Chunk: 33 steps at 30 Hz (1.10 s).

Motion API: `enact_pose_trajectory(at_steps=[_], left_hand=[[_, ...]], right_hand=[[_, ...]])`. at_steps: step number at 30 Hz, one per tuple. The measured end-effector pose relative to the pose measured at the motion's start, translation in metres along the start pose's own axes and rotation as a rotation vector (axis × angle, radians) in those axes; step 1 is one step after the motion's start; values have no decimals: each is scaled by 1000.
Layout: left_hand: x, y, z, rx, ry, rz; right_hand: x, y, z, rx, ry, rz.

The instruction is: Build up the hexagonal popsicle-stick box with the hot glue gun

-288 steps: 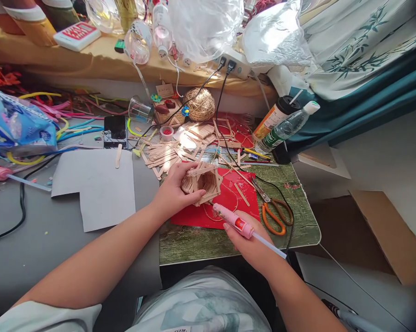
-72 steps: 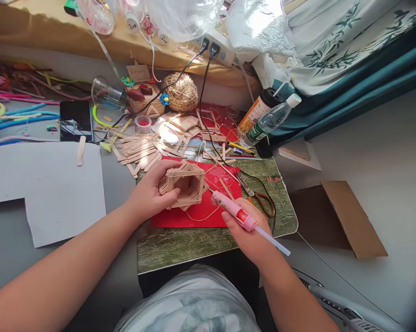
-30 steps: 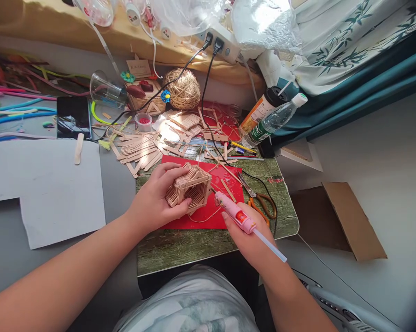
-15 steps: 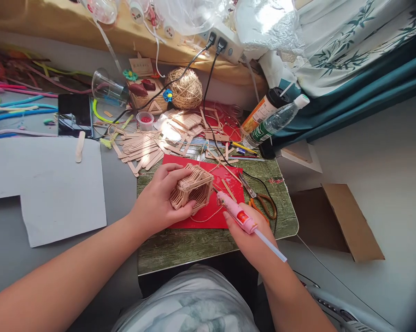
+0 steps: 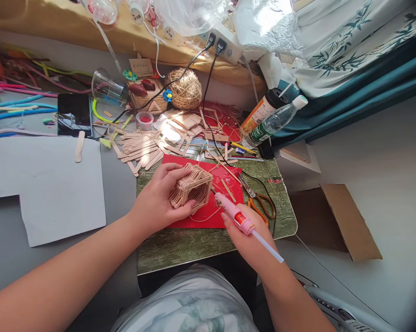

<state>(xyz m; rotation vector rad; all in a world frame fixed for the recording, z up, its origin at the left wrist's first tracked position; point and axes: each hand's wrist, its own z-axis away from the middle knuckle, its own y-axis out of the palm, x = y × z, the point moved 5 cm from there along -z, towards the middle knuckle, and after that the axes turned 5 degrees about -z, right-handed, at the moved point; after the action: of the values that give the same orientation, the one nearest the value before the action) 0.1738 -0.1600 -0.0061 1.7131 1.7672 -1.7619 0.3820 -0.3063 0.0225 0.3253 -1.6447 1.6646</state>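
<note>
My left hand (image 5: 162, 196) is wrapped round a small box of stacked wooden craft sticks (image 5: 197, 182), tilted so its hollow opening faces me. In my right hand (image 5: 249, 233) is a pink hot glue gun (image 5: 233, 212), with a clear glue stick (image 5: 268, 246) jutting from its back end. The gun's nozzle is close to the box's right edge; whether it touches I cannot tell. Under both lies a red sheet (image 5: 208, 220). A loose craft stick (image 5: 228, 190) and a strand of twine rest on it. Orange-handled scissors (image 5: 259, 203) lie beside the right hand.
Behind the box lie many loose craft sticks (image 5: 138, 147). A twine ball (image 5: 183, 90), a bottle (image 5: 277, 122) and a drink cup (image 5: 261, 110) stand further back. Black cords (image 5: 208, 106) cross the table. White board (image 5: 62, 189) and a phone (image 5: 74, 115) lie left.
The glue gun has moved very slightly left, its nozzle a little nearer the stick box. My left hand and the box stay almost still.
</note>
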Motion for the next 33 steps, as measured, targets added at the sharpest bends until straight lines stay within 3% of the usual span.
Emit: enact_pose_trajectory(at_steps=[14, 18, 21, 24, 26, 29, 33], left_hand=[[5, 0, 0, 19, -43, 8], [11, -3, -4, 51, -108, 50], [21, -4, -5, 68, -212, 57], [33, -3, -5, 61, -300, 64], [42, 0, -4, 43, -347, 124], [55, 5, -5, -15, -423, 375], [59, 6, -9, -185, -457, 748]], right_hand=[[1, -5, 1, -49, -24, -87], [-2, -11, 1, -105, -96, -191], [-21, -18, -2, -102, -49, -345], [-52, -29, -12, -52, 106, -510], [-76, -46, -23, -152, 198, -569], [-109, -74, -45, -347, 260, -626], [-144, -90, -78, -309, 261, -761]])
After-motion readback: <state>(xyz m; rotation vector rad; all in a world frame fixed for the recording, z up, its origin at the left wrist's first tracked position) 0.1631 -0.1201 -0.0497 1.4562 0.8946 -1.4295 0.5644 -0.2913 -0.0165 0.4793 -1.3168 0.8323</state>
